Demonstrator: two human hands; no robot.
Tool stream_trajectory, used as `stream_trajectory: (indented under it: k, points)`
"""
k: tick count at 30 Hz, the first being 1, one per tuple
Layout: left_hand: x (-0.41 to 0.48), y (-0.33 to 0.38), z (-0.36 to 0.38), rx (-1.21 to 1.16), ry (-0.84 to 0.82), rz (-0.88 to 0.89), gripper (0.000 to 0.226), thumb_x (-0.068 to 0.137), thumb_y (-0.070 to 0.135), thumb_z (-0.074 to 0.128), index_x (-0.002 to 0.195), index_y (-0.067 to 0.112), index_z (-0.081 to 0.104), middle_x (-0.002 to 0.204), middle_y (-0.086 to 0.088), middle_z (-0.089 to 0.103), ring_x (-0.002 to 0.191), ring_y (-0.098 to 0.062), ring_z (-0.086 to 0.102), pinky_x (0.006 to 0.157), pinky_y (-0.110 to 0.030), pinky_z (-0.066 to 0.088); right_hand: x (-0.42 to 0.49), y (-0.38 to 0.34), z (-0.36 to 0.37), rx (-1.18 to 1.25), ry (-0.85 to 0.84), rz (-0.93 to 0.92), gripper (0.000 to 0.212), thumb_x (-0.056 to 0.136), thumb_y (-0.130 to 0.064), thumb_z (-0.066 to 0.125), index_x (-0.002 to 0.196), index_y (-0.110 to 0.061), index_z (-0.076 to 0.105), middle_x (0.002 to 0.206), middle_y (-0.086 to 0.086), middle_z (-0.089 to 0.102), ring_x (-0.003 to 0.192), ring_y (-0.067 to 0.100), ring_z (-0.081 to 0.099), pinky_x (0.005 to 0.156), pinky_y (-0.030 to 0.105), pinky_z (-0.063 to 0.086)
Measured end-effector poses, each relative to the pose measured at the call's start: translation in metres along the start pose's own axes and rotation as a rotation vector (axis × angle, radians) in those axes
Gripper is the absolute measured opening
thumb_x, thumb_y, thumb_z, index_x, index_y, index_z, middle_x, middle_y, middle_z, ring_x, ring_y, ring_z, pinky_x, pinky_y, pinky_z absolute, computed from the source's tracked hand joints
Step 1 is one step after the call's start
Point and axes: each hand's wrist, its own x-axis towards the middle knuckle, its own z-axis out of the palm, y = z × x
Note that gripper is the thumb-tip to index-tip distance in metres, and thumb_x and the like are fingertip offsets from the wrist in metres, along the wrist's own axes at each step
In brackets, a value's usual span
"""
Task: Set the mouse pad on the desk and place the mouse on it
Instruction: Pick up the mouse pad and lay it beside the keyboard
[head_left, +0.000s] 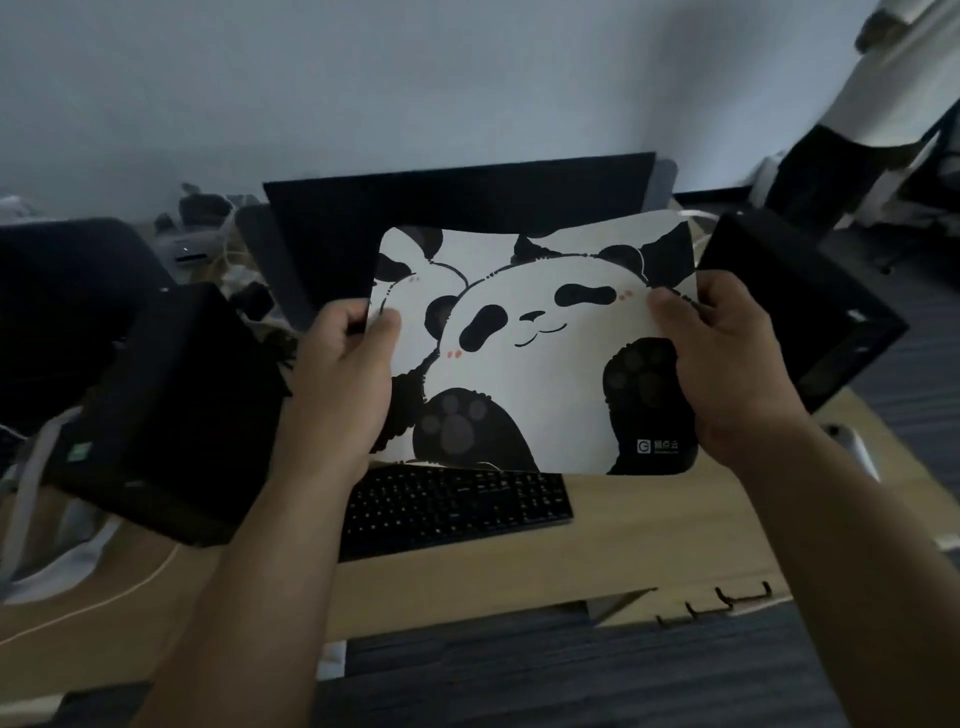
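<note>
A white mouse pad (535, 364) printed with black pandas hangs in the air above the wooden desk (649, 535), tilted toward me. My left hand (343, 379) pinches its left edge and my right hand (727, 364) pinches its right edge, thumbs on the printed face. No mouse shows in this view; the pad hides part of the desk behind it.
A black keyboard (457, 506) lies on the desk under the pad. A dark monitor (457, 218) stands behind. Black boxes flank it at left (171, 410) and right (795, 312). Cables and clutter lie at the left. A person (883, 104) stands at the far right.
</note>
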Motion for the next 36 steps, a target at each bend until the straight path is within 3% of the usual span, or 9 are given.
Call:
stream_trajectory:
  k: [6,11,15,18,21,24,29,33,36]
  points:
    - [-0.043,-0.023,0.126,-0.011,0.092,-0.065,0.012,0.097,0.03,0.06,0.086,0.033,0.064,0.079,0.009,0.069,0.073,-0.011,0.062,0.07,-0.028,0.052,0.055,0.056,-0.104,-0.099,-0.037,-0.012,0.008,0.098,-0.026,0.059,0.094,-0.032,0.058,0.087,-0.011,0.067,0.063,-0.014,0.064,0.059,0.013,0.052]
    - [-0.069,-0.073,0.2,0.028,0.067,-0.161,0.01,0.1,0.03,0.058,0.092,0.03,0.064,0.077,0.0,0.061,0.07,-0.016,0.052,0.062,-0.028,0.043,0.088,0.124,-0.156,-0.195,-0.099,0.058,0.012,0.098,-0.026,0.059,0.088,-0.032,0.057,0.084,-0.008,0.066,0.074,0.006,0.065,0.069,0.03,0.055]
    - [-0.082,-0.129,0.241,0.104,0.023,-0.224,0.011,0.102,0.032,0.056,0.094,0.027,0.063,0.084,-0.013,0.062,0.072,-0.016,0.05,0.058,-0.023,0.041,0.096,0.193,-0.176,-0.282,-0.108,0.132,0.012,0.1,-0.027,0.058,0.088,-0.032,0.056,0.086,-0.007,0.068,0.074,-0.003,0.067,0.064,0.018,0.053]
    - [-0.084,-0.172,0.266,0.159,-0.017,-0.264,0.009,0.102,0.034,0.056,0.1,0.029,0.063,0.098,-0.026,0.069,0.076,-0.024,0.056,0.064,-0.033,0.044,0.1,0.246,-0.185,-0.326,-0.097,0.199,0.009,0.098,-0.031,0.059,0.09,-0.031,0.058,0.088,0.001,0.071,0.085,0.02,0.07,0.075,0.042,0.059]
    - [-0.084,-0.216,0.289,0.196,-0.025,-0.282,0.011,0.101,0.035,0.056,0.106,0.028,0.063,0.098,-0.022,0.071,0.076,-0.028,0.062,0.064,-0.028,0.047,0.109,0.293,-0.185,-0.352,-0.075,0.247,0.011,0.099,-0.025,0.059,0.089,-0.029,0.059,0.08,0.006,0.07,0.073,0.012,0.069,0.066,0.031,0.058]
    - [-0.083,-0.252,0.308,0.25,-0.031,-0.264,0.008,0.1,0.036,0.056,0.101,0.031,0.062,0.084,-0.011,0.071,0.066,-0.015,0.057,0.052,-0.012,0.043,0.121,0.333,-0.185,-0.42,-0.064,0.222,0.005,0.098,-0.02,0.061,0.1,-0.016,0.063,0.082,0.013,0.073,0.079,0.026,0.069,0.068,0.035,0.056]
    - [-0.082,-0.279,0.323,0.465,-0.062,-0.183,0.012,0.097,0.039,0.059,0.095,0.028,0.064,0.074,0.016,0.069,0.06,-0.008,0.062,0.053,-0.014,0.045,0.133,0.372,-0.184,-0.498,-0.059,0.158,0.003,0.095,-0.021,0.064,0.095,-0.019,0.063,0.076,0.008,0.072,0.076,0.034,0.067,0.067,0.034,0.052]
    - [-0.082,-0.286,0.325,0.711,-0.062,-0.063,0.021,0.09,0.041,0.069,0.092,0.02,0.07,0.054,0.006,0.065,0.046,-0.012,0.061,0.046,-0.015,0.039,0.139,0.383,-0.188,-0.599,-0.091,0.157,0.009,0.094,-0.022,0.065,0.094,-0.028,0.057,0.069,-0.005,0.065,0.069,0.023,0.064,0.056,0.021,0.042]
    - [-0.085,-0.284,0.319,0.909,-0.042,0.036,0.031,0.077,0.041,0.083,0.09,0.015,0.071,0.075,0.002,0.067,0.063,-0.022,0.065,0.057,-0.027,0.045,0.134,0.386,-0.194,-0.807,-0.085,0.116,0.023,0.091,-0.025,0.068,0.112,-0.015,0.065,0.087,0.012,0.07,0.074,0.03,0.061,0.065,0.027,0.044]
